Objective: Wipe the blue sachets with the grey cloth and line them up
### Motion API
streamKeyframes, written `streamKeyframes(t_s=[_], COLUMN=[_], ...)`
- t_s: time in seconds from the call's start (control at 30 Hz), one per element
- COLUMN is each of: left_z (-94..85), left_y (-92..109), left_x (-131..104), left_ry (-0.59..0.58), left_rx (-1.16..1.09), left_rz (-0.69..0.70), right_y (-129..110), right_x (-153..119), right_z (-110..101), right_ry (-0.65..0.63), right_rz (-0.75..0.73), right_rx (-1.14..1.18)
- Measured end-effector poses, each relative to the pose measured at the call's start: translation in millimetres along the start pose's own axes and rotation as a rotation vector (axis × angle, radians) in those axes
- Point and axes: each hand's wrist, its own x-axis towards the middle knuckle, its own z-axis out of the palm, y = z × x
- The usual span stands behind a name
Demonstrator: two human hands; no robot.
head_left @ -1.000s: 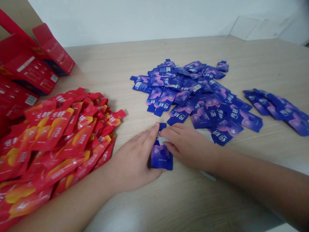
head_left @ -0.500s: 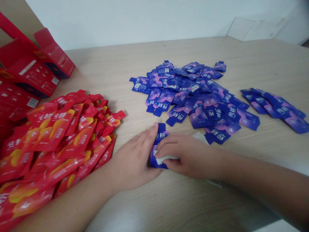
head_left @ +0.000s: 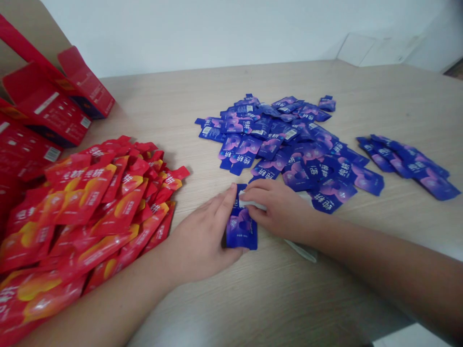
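Note:
A blue-purple sachet (head_left: 242, 232) lies flat on the table between my hands, its printed face up. My left hand (head_left: 204, 236) grips it along its left side, with the fingers at the top edge and the thumb across the bottom. My right hand (head_left: 280, 206) is closed on a white cloth (head_left: 304, 250), pressing a fold of it against the sachet's upper part. Some of the cloth trails out below the right wrist.
Red and orange pouches (head_left: 108, 212) are heaped at the left, before open red boxes (head_left: 54, 103). Beyond my hands lies a pile of blue sachets (head_left: 271, 130). A smaller overlapping row of blue sachets (head_left: 408, 164) rests at the right. A pale wall (head_left: 217, 33) closes off the back.
My right hand has slid the cloth up the sachet, away from me, uncovering its lower part. The left hand has kept its hold.

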Motion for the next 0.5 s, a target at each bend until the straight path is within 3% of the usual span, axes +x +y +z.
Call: streamKeyframes(t_s=[0.1,0.23,0.5], left_z=[0.6,1.5,1.0], left_y=[-0.4,1.4,3.6], left_x=[0.7,1.9,2.1], left_ry=[0.011,0.014,0.005], left_rx=[-0.006,-0.006,-0.007], left_rz=[0.008,0.04,0.02], right_y=[-9.9,-25.1,-13.1], right_x=[-6.4,-9.0,-1.6], right_z=[-1.6,-5.1,0.9], right_ry=[0.033,-0.195,-0.167], right_rz=[-0.056,-0.094,-0.073], right_rx=[0.174,0.318,0.144])
